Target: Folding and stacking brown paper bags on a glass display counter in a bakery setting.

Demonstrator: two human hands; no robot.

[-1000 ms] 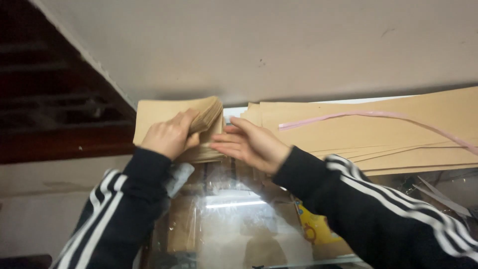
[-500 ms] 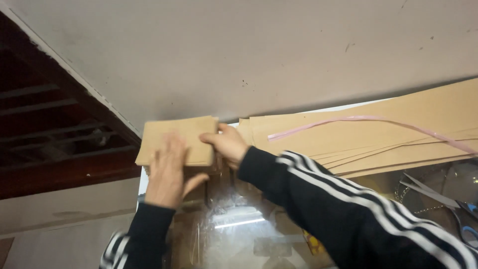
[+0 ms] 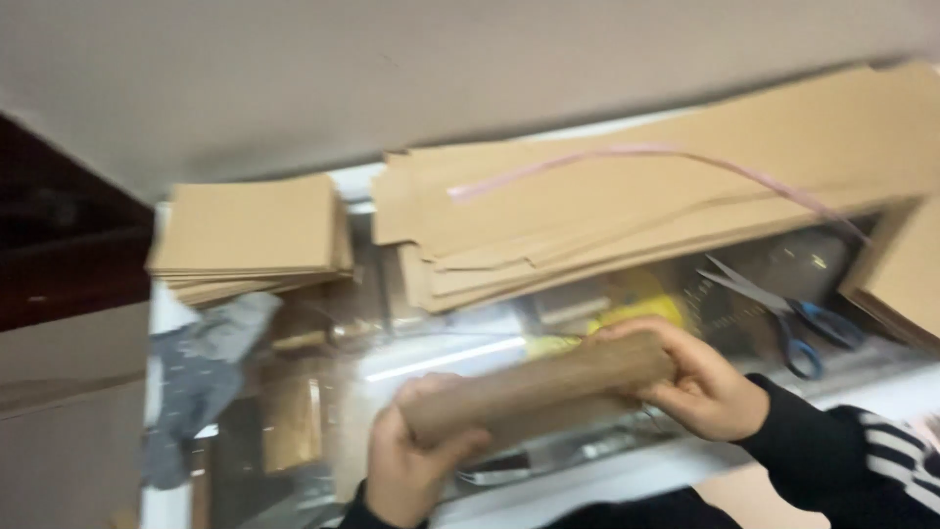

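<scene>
Both my hands hold a rolled-up brown paper tube point(image 3: 540, 388) level over the glass tabletop point(image 3: 441, 358). My left hand point(image 3: 411, 468) grips its left end, and my right hand point(image 3: 695, 384) wraps its right end. Behind them, a small stack of folded brown paper sheets point(image 3: 250, 235) lies at the left. A large pile of long brown paper sheets point(image 3: 646, 196) lies to the right of that stack, with a thin pink strip point(image 3: 627, 155) draped across it. The picture is blurred by motion.
Blue-handled scissors point(image 3: 793, 318) lie on the glass at the right, under the long pile's edge. A grey crumpled bag point(image 3: 201, 367) lies at the left. Another brown stack point(image 3: 906, 279) pokes in at the right edge. A pale wall point(image 3: 392, 69) rises behind.
My hands left the small folded stack at the back and came toward me. They now hold a rolled paper tube that was not in them before. The view tilted downward.
</scene>
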